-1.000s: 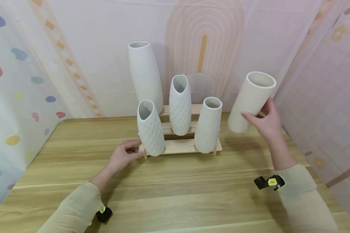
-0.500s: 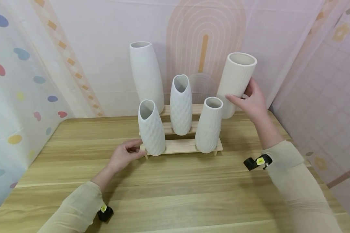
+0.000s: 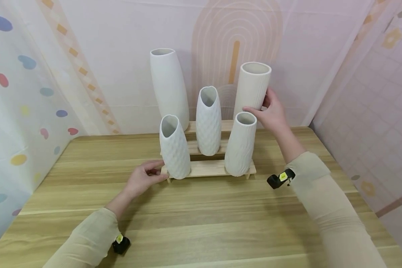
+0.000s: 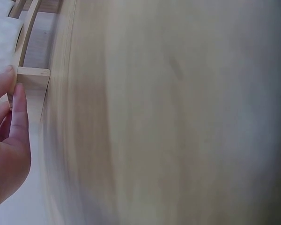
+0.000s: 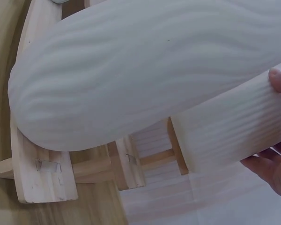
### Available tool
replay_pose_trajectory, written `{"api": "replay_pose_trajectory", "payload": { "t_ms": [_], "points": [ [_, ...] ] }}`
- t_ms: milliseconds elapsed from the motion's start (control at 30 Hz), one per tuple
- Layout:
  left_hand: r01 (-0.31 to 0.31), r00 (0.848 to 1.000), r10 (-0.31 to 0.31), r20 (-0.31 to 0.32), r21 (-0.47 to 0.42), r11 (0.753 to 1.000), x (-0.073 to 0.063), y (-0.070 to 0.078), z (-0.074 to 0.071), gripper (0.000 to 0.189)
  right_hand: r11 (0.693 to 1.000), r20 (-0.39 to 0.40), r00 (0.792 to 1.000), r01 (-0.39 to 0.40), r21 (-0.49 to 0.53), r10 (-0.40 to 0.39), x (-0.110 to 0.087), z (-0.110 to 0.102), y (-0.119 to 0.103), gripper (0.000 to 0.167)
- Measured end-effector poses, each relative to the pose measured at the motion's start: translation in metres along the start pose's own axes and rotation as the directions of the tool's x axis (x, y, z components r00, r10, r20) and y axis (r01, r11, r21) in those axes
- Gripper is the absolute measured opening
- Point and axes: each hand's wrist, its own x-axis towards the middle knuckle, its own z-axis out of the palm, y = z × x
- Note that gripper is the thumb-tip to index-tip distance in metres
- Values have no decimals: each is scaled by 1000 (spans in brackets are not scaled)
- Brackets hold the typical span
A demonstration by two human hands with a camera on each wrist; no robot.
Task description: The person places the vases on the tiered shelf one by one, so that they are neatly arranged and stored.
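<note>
My right hand (image 3: 272,112) grips a tall, ribbed white cylindrical vase (image 3: 252,86) from its right side. In the right wrist view, the base of this ribbed vase (image 5: 225,126) is right at the rear shelf. The three-tier wooden stand (image 3: 206,169) has its front left corner pinched by my left hand (image 3: 142,180). In front of the held vase stands a wavy-textured vase (image 3: 240,149), hiding its lower part in the head view. A dimpled vase (image 3: 175,154) is on the front tier at left, another dimpled vase (image 3: 209,126) on the middle tier. At the rear left rises a tall smooth vase (image 3: 169,89).
The stand sits toward the back of a wood-grain table (image 3: 201,223). A patterned cloth backdrop (image 3: 120,74) hangs close behind it, with more printed cloth at both sides. Small black cameras (image 3: 121,245) are worn at the wrists.
My right hand has carried the ribbed vase leftward and back from beside the stand to the right end of its rear tier, and the vase is now more upright. The left hand stays put.
</note>
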Motion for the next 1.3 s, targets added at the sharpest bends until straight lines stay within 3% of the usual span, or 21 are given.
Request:
{"api": "replay_pose_trajectory", "payload": {
  "t_ms": [433,833,1100,1300],
  "points": [
    [-15,1000,15,-4,4,1000,1,0,1,49,1000,34,999,-6,-16,7,16,12,1,82],
    [-25,1000,25,2,4,1000,0,1,0,49,1000,70,998,-2,-19,3,18,11,3,85],
    [-37,999,37,3,19,999,0,2,1,48,997,78,997,23,78,-29,7,-4,4,80],
    [-50,999,49,16,20,999,-1,1,2,47,999,40,998,53,3,-53,-15,-27,7,75]
  ]
}}
